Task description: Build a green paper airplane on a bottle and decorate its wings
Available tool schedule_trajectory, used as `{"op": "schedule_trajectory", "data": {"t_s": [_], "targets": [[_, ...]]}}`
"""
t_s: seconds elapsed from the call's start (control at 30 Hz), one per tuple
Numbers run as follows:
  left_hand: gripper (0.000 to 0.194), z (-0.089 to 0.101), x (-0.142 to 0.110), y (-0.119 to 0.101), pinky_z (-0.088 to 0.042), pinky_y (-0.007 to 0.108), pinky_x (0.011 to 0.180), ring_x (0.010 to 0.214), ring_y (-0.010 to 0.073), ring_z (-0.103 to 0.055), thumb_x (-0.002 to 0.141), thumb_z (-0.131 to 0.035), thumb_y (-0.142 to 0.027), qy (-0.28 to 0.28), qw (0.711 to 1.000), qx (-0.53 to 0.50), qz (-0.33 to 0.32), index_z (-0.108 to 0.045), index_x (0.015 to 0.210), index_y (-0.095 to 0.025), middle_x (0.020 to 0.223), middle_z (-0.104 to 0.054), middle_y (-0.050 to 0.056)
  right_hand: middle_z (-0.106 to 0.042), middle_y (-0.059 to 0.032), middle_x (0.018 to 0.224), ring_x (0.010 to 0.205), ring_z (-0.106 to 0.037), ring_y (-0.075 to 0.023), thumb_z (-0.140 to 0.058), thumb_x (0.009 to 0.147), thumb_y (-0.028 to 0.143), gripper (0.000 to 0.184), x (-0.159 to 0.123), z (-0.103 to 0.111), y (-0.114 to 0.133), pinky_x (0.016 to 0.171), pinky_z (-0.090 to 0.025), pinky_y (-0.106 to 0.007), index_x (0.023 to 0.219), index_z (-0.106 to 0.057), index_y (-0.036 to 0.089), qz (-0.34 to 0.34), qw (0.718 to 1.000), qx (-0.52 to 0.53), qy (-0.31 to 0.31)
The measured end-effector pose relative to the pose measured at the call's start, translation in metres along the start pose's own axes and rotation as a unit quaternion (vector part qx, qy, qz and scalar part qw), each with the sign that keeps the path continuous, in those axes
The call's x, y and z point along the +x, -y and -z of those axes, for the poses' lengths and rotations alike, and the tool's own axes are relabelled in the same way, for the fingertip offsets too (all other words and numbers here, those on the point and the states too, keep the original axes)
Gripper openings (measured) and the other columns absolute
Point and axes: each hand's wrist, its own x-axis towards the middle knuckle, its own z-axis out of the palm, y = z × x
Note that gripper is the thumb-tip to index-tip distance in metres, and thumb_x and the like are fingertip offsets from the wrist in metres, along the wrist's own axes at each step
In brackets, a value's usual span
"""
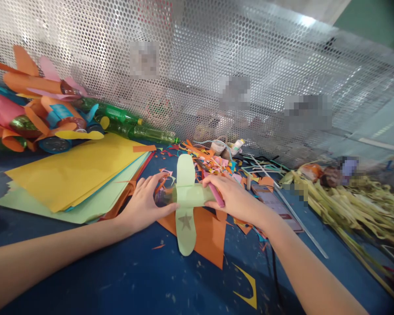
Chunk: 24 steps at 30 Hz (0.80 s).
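Note:
A small plastic bottle wrapped in pale green paper (199, 195) lies crosswise between my hands. Across it sits a long pale green paper strip with rounded ends, like airplane wings (185, 236); a grey star marks the near wing. My left hand (147, 199) is curled around the bottle's left end, thumb against the paper. At the right end, my right hand (228, 192) grips the paper-covered part, and a slim pink pen-like thing (216, 195) is tucked in its fingers. Under the bottle, an orange paper sheet (212, 236) rests on the blue table (118, 280).
Stacked coloured paper (75, 170) lies left, below finished bottle planes (52, 109) and green bottles (141, 131). Paper scraps (213, 159) are heaped behind my hands. A phone (279, 208), a clear rod (302, 225) and dry husks (344, 205) are right. Perforated metal (190, 57) stands behind.

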Motion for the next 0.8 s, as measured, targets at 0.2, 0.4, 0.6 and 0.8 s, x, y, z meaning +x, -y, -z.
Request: {"op": "schedule_trajectory", "data": {"t_s": [0.2, 0.4, 0.6, 0.8], "targets": [[0.068, -0.004, 0.003, 0.004, -0.043, 0.037, 0.08, 0.09, 0.0253, -0.047, 0.07, -0.063, -0.057, 0.022, 1.0, 0.021, 0.005, -0.048, 0.126, -0.021, 0.105, -0.062, 0.006, -0.064, -0.0049, 0.098, 0.095, -0.059, -0.022, -0.056, 0.085, 0.037, 0.018, 0.0, 0.011, 0.016, 0.087, -0.042, -0.039, 0.096, -0.054, 0.024, -0.003, 0.987, 0.114, -0.116], [0.078, -0.004, 0.003, 0.007, -0.045, 0.036, 0.08, 0.097, 0.027, -0.051, 0.065, -0.066, -0.058, 0.049, 0.997, -0.016, 0.056, -0.044, 0.132, -0.024, 0.106, -0.061, 0.006, -0.059, 0.0026, 0.06, 0.058, -0.056, -0.0135, -0.043, 0.089, 0.024, 0.009, 0.006, 0.002, 0.023, 0.062, -0.044, -0.029, 0.087, -0.051, 0.021, -0.066, 0.885, 0.431, -0.162], [0.08, -0.005, 0.004, 0.009, -0.041, 0.039, 0.09, 0.108, 0.0287, -0.049, 0.064, -0.066, -0.056, 0.055, 0.996, -0.032, 0.056, -0.042, 0.133, -0.024, 0.118, -0.057, 0.007, -0.04, 0.0094, 0.038, 0.037, -0.037, -0.0082, -0.041, 0.089, 0.026, 0.024, 0.01, -0.022, 0.015, 0.05, -0.035, -0.024, 0.066, -0.045, 0.021, -0.123, 0.876, 0.449, -0.121], [0.069, -0.001, 0.006, 0.003, -0.047, 0.037, 0.079, 0.09, 0.0264, -0.056, 0.066, -0.064, -0.058, 0.08, 0.995, -0.016, 0.061, -0.053, 0.125, -0.023, 0.097, -0.063, 0.006, -0.043, 0.0104, 0.038, 0.036, -0.038, -0.0078, -0.047, 0.088, 0.029, 0.026, 0.012, -0.031, 0.013, 0.045, -0.03, -0.022, 0.066, -0.036, 0.022, -0.116, 0.885, 0.434, -0.127]]}}
